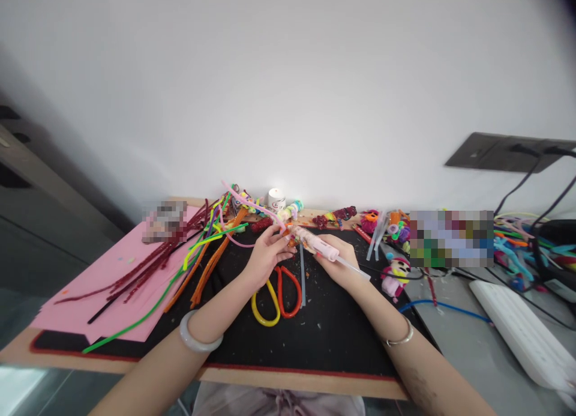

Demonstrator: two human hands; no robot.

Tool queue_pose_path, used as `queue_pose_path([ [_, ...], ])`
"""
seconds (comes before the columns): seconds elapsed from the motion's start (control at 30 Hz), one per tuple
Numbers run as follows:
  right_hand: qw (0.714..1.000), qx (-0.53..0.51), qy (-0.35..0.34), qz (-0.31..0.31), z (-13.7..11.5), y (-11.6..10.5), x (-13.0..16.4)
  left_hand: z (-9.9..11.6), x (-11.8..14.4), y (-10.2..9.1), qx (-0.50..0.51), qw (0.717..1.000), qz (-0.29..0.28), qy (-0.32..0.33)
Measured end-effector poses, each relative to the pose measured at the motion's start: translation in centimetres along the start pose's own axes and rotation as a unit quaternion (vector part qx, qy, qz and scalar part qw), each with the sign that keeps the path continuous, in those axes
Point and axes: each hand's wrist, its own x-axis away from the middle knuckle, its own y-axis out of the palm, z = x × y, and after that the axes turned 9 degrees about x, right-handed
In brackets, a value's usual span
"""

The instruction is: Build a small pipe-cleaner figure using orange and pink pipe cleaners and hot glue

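Observation:
My right hand is wrapped round a pale pink hot glue gun, and a clear glue stick sticks out of its back end. The gun's front points at my left hand, whose fingers pinch a pink pipe cleaner; its long loose part curves up and to the left. A small orange piece shows between the fingertips and the gun, its shape unclear. Just below my hands lie scissors with one yellow and one red handle loop, blades hidden. Beside them rests another glue stick.
Pink sheets with dark red, orange and green pipe cleaners cover the left. Small fuzzy figures and a paper cup stand around the black mat. A white power strip and cables lie right.

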Motion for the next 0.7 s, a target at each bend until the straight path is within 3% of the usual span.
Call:
queue_pose_path([
  [0.7, 0.999, -0.041, 0.018, -0.027, 0.14, -0.15, -0.42, 0.04, -0.07, -0.52, -0.060, 0.998, 0.006, -0.016],
])
